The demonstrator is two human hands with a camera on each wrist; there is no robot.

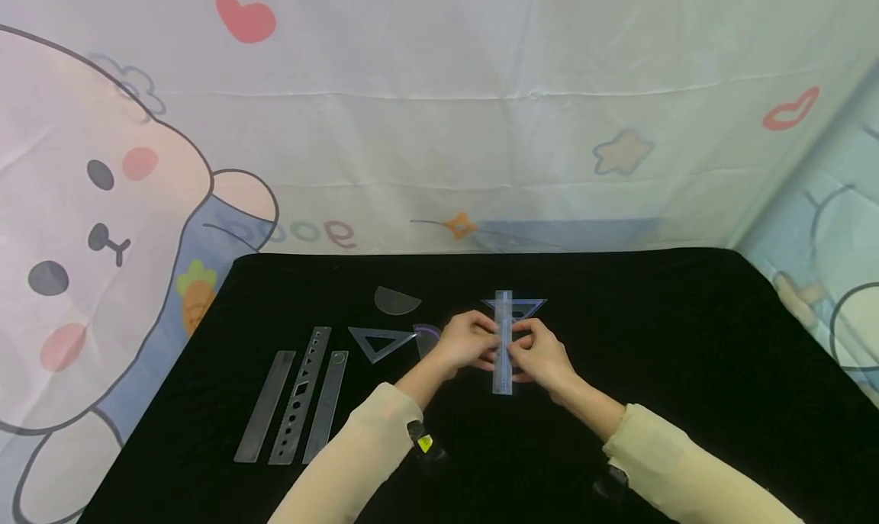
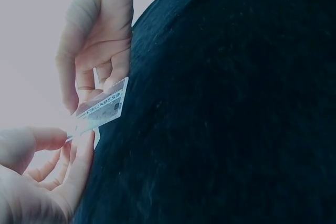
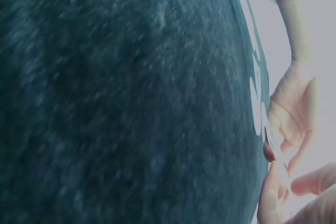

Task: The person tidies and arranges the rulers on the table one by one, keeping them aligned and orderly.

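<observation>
A clear straight ruler point(image 1: 503, 368) with blue markings stands lengthwise in front of me in the head view, held between both hands. My left hand point(image 1: 463, 345) pinches its left edge between thumb and fingers. On the opposite edge, the thumb and fingers of my right hand point(image 1: 545, 358) grip it. The left wrist view shows the end of the ruler point(image 2: 107, 106), printed "ESSENTIALS", between the left hand point(image 2: 50, 182) and the right hand point(image 2: 105, 30). Seen from the right wrist, the ruler is nearly edge-on. A clear set square point(image 1: 532, 308) lies partly hidden behind the ruler's far end.
Left of my hands lie another set square point(image 1: 384, 332), a purple-edged piece point(image 1: 426, 342) partly covered by my left hand, and a clear protractor point(image 1: 397, 303). Farther left are a plain ruler point(image 1: 265, 407), a stencil ruler point(image 1: 291, 425) and a third ruler point(image 1: 326, 407), on black cloth point(image 1: 687, 341).
</observation>
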